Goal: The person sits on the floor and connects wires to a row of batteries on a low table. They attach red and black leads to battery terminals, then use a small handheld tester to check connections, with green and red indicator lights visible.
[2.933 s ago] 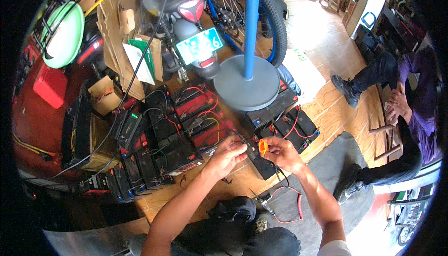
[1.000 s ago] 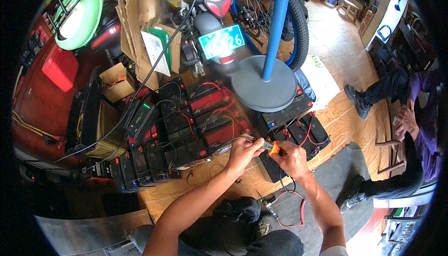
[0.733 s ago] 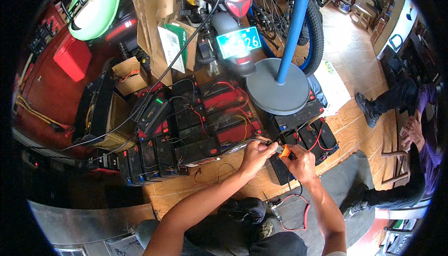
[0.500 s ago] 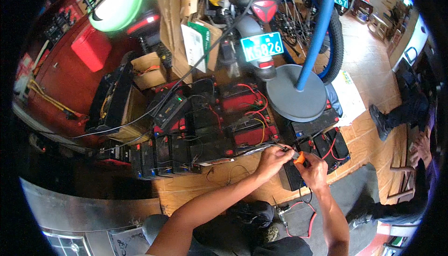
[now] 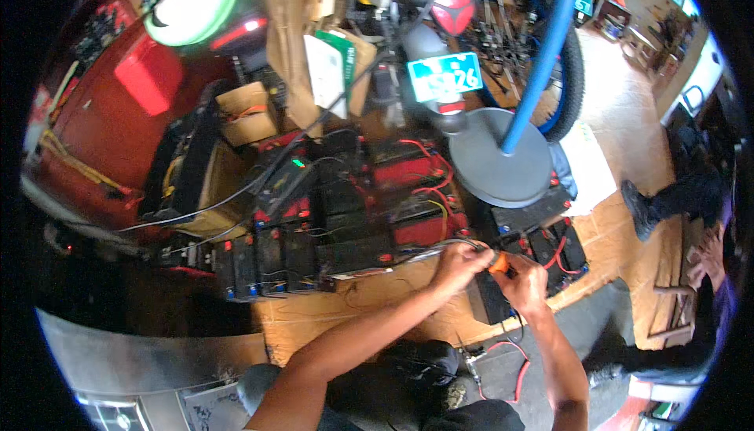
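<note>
The orange connector (image 5: 498, 263), small and stubby, sits pinched in the fingertips of the right hand (image 5: 525, 280), partly covered by them and blurred, facing the left grip. The thin dark cable (image 5: 455, 241) is held between thumb and finger of the left hand (image 5: 462, 267), close beside the connector, curving away above that grip toward the left; whether the two are joined is hidden between the fingers

The tan floor (image 5: 306, 315) carries black batteries (image 5: 357, 253) and a grey mat (image 5: 615, 309).
</note>
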Demonstrator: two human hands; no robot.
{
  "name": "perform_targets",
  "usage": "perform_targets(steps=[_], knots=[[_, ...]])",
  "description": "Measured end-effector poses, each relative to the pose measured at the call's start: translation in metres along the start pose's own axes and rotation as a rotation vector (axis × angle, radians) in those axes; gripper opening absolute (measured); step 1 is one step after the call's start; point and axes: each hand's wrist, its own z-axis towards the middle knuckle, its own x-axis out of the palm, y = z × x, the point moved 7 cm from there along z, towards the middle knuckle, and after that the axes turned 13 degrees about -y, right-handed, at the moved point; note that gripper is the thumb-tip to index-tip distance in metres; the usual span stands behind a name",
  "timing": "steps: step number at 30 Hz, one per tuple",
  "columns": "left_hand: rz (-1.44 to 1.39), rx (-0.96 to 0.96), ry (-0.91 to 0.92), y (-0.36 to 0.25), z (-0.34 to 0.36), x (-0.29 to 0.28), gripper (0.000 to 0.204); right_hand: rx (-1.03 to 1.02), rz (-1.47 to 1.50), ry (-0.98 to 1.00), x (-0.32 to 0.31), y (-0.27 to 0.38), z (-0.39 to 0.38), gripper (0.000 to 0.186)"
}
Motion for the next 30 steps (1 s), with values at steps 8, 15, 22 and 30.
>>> perform_targets(steps=[8, 15, 22, 30], knots=[[0.025, -0.092, 0.013, -0.046, 0.011, -0.053, 0.044, 0.220, -0.184, -0.173, 0.005, -0.053, 0.036, 0.033], [0.303, 0.013, -0.014, -0.071, -0.035, -0.173, 0.030, 0.301, -0.319, 0.176, 0.030, -0.078, 0.006, 0.039], [0.431, 0.204, -0.253, -0.068, -0.057, -0.275, 0.022, 0.350, -0.376, 0.250, 0.026, -0.080, 0.003, 0.041], [0.670, 0.555, -0.332, -0.086, -0.074, -0.290, 0.020, 0.359, -0.502, 0.341, 0.011, -0.076, 0.016, 0.044]])
